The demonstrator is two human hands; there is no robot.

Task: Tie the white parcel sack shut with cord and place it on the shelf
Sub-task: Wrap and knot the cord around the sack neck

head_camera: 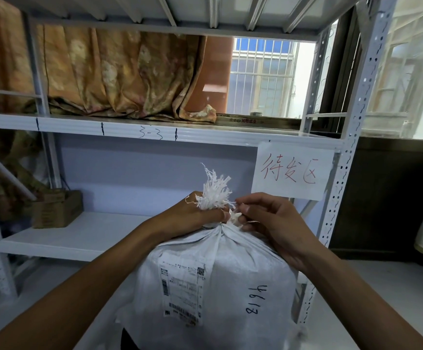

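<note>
Both hands (230, 218) are clamped at the sack (218, 286) neck; the cord (234, 216) is largely hidden by fingers

Your white parcel sack (220, 286) stands upright in front of the shelf (74, 238), full and rounded; its woven cloth is gathered into a tight neck at the top, and above the neck the frayed white mouth fans out in a ragged tuft; a printed shipping label with barcodes sits on its front, and black handwritten digits run sideways to the right of that label; the thin white cord (234, 216) shows at the neck, its loose ends sticking out just right of the tuft.
</note>
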